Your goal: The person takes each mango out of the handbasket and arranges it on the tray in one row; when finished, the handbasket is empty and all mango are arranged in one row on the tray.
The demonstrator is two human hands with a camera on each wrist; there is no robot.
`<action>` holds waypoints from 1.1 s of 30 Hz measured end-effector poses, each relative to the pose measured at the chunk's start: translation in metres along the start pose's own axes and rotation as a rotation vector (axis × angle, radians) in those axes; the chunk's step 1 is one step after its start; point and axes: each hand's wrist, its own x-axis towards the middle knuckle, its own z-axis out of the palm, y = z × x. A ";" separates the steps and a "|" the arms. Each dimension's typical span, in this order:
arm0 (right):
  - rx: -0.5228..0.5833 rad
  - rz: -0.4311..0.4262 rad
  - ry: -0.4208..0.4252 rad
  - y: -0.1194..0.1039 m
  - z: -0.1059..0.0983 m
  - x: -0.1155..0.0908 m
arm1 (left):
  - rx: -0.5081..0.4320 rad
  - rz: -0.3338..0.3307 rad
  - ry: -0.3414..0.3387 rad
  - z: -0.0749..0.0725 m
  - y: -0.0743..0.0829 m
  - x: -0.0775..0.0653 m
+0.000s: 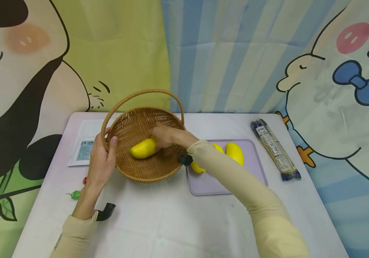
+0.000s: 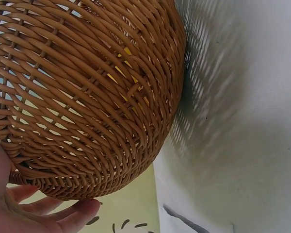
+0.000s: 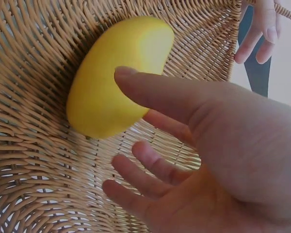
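Note:
A brown wicker basket [image 1: 149, 172] with a tall hoop handle stands on the table in the head view. My left hand [image 1: 102, 161] grips its left rim by the foot of the handle, thumb inside; in the left wrist view the fingers [image 2: 82, 213] reach round the outside. Inside the basket is a yellow mango [image 1: 143, 148]. My right hand [image 1: 166, 137] reaches in from the right and pinches the mango's right end. In the right wrist view the thumb [image 3: 155, 90] lies across the mango [image 3: 116, 73], the index finger passes behind it, and the other fingers spread apart.
Right of the basket, a lilac tray [image 1: 210, 188] carries more yellow mangoes [image 1: 235, 153], partly hidden by the right sleeve. A long printed packet [image 1: 275, 148] lies farther right. At left are a white pouch [image 1: 78, 159], a green wrapped candy [image 1: 75, 195] and a red one [image 1: 85, 180].

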 end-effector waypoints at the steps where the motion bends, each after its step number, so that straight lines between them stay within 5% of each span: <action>1: 0.004 -0.006 0.003 0.000 0.000 -0.001 | -0.001 0.001 0.000 0.000 0.000 0.000; 12: 0.107 -0.015 -0.122 -0.007 0.005 -0.009 | -0.012 0.004 0.006 0.000 0.001 0.000; 19: 0.028 -0.008 -0.245 -0.011 0.009 -0.017 | -0.006 0.002 0.005 0.000 0.002 -0.001; 33: 0.044 -0.108 -0.228 -0.007 0.018 -0.025 | 0.002 -0.009 0.003 0.000 0.001 -0.002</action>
